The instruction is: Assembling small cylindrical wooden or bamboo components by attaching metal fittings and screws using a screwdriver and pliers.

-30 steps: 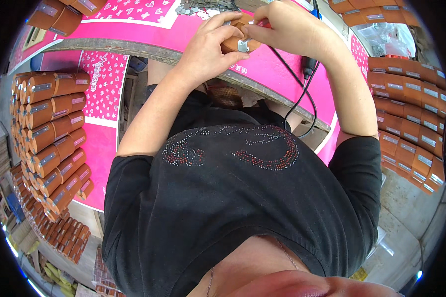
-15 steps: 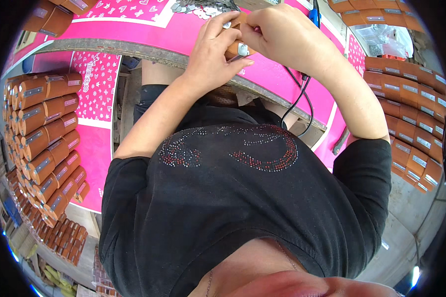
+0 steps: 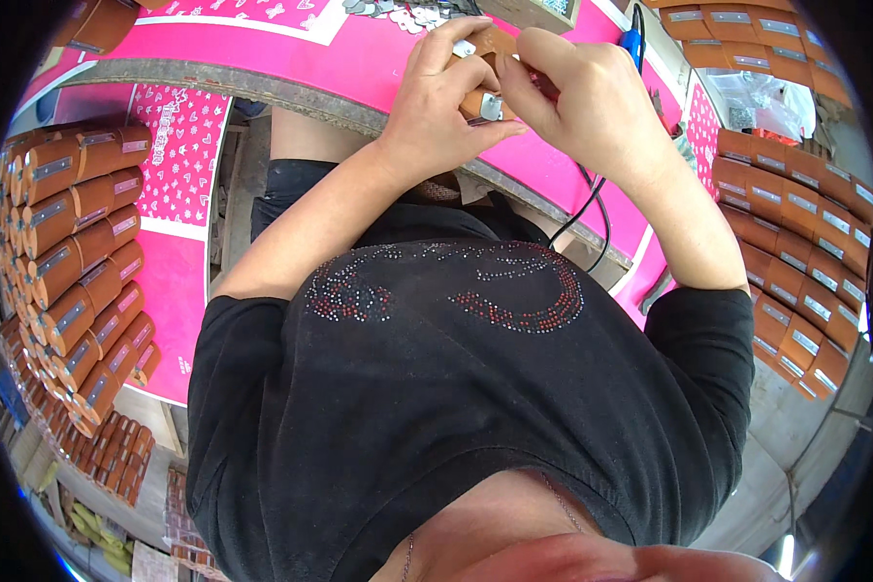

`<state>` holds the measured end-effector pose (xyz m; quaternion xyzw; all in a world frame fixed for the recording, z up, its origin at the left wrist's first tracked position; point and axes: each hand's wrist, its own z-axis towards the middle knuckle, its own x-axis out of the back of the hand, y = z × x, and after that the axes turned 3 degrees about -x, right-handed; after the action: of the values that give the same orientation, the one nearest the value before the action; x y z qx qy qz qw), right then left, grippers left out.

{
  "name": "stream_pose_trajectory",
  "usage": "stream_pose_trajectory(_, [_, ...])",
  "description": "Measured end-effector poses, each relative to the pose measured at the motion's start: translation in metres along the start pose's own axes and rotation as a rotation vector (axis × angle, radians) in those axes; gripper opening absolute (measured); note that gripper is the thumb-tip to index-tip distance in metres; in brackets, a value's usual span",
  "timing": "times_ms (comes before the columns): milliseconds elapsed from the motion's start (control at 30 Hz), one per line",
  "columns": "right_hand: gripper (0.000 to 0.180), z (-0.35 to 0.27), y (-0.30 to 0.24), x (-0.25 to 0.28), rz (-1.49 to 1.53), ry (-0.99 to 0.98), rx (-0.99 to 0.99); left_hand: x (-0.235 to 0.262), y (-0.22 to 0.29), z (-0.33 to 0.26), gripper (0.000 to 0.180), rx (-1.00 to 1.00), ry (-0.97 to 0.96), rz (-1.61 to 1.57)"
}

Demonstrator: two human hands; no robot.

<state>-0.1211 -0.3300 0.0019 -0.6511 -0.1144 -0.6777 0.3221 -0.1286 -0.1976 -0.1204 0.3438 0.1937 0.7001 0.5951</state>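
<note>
My left hand (image 3: pixel 436 121) is wrapped round a brown wooden block (image 3: pixel 496 42) above the pink-covered table (image 3: pixel 344 82), near its front edge. A small metal fitting (image 3: pixel 492 107) shows at the near end of the block, and another pale metal piece lies by my left fingertips. Against the right side of the block is my right hand (image 3: pixel 597 107), its thumb and forefinger closed in a pinch. A bit of red shows inside its curled fingers, but what they hold is hidden.
Beyond my left hand lies a heap of flat metal plates (image 3: pixel 398 14). An open box of small metal parts (image 3: pixel 556 6) stands at the far edge, with a blue-ended black cable (image 3: pixel 632 41) to its right. Brown wooden pieces are stacked at left (image 3: pixel 73 247) and right (image 3: pixel 795 228), near a plastic bag (image 3: pixel 761 102).
The view has shifted a little. My right hand has turned and come lower beside the block, its knuckles less raised. My left hand keeps hold of the block. The parts box shows more now.
</note>
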Motion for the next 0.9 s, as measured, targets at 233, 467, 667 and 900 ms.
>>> stream_pose_trajectory(233, [0.007, 0.010, 0.019, 0.004, 0.031, -0.103, 0.139, 0.003, -0.007, 0.006, 0.033, -0.003, -0.086, -0.048])
stream_pose_trajectory(467, [0.008, 0.023, 0.038, 0.002, 0.109, -0.051, 0.398, 0.015, -0.015, 0.027, 0.047, 0.096, -0.360, -0.285])
stream_pose_trajectory(667, [0.010, 0.015, 0.031, 0.001, 0.047, 0.008, 0.335, 0.009, -0.023, 0.023, 0.038, -0.015, -0.336, -0.238])
stream_pose_trajectory(900, [0.009, -0.003, 0.010, 0.004, 0.079, 0.182, 0.266, 0.017, 0.002, 0.014, 0.035, 0.004, -0.215, 0.088])
